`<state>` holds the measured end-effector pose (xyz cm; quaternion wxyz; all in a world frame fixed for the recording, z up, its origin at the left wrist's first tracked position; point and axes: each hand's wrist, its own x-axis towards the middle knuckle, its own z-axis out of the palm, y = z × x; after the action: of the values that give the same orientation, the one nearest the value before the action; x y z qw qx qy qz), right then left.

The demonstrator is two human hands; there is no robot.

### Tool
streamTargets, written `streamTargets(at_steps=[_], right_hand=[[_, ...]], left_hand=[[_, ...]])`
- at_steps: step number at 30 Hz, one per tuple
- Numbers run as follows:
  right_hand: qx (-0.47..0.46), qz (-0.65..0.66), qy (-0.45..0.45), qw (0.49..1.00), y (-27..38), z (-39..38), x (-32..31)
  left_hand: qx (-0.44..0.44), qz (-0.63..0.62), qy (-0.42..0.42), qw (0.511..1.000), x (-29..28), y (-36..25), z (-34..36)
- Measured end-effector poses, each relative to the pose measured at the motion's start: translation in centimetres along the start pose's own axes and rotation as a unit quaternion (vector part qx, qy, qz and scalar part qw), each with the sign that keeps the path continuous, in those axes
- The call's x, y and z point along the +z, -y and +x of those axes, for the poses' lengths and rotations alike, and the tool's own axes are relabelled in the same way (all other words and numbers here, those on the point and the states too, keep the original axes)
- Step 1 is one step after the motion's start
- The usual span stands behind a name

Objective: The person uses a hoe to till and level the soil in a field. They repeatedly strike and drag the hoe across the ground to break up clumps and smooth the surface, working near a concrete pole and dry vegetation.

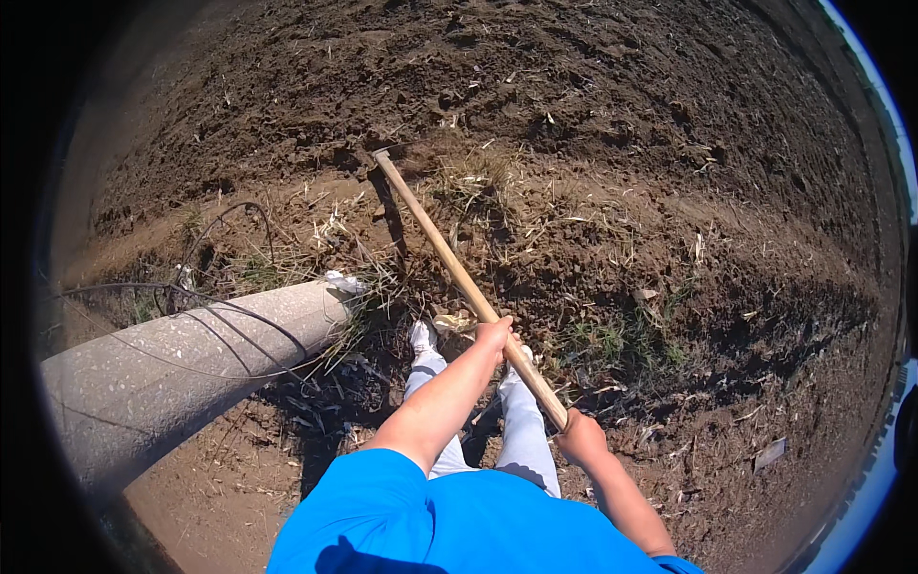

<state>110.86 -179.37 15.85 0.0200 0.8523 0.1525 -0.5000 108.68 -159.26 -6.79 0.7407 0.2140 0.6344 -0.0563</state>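
One hoe (448, 256) slants out over the soil (555, 81), and I see the left hand (494, 337) and right hand (582, 440) wrapped around its near half; I judge it stiff, head-heavy, hardly slippery, best held with hands apart.

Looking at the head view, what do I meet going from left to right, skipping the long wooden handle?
Concrete pole, white left shoe, left hand, right hand, flat pale scrap on the soil.
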Motion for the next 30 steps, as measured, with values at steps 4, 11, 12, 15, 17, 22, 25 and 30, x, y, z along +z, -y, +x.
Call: streamTargets(at_steps=[4,11,12,15,17,22,25,30], right_hand=[[0.017,0.009,0.025,0.999,-6.4,-10.4,0.7],[0.046,0.001,0.003,0.999,-10.8,-19.0,-0.5],[0.056,-0.013,-0.012,0.998,-12.1,-20.0,0.0],[0.040,-0.018,-0.032,0.999,-17.0,-25.3,1.2],[0.056,-0.013,-0.026,0.998,-21.3,-28.9,3.3],[0.157,-0.077,-0.043,0.984,-27.1,-32.8,8.4],[0.158,-0.081,-0.069,0.982,-27.5,-28.9,13.0],[0.079,-0.035,-0.101,0.991,-20.7,-17.4,11.8]], left_hand=[[0.013,-0.044,-0.028,0.999,-0.3,0.9,-0.8],[-0.008,-0.057,0.009,0.998,-1.9,-1.6,0.8],[-0.016,-0.062,-0.002,0.998,-1.6,-0.2,-0.1],[-0.031,-0.044,-0.004,0.999,-1.3,6.3,-6.4],[-0.097,-0.089,0.010,0.991,-1.8,12.3,-10.2],[-0.279,-0.081,0.035,0.956,-4.4,18.3,-15.0],[-0.207,-0.079,0.000,0.975,-4.8,13.9,-13.6],[-0.109,-0.128,-0.007,0.986,-4.8,1.0,-9.7]])
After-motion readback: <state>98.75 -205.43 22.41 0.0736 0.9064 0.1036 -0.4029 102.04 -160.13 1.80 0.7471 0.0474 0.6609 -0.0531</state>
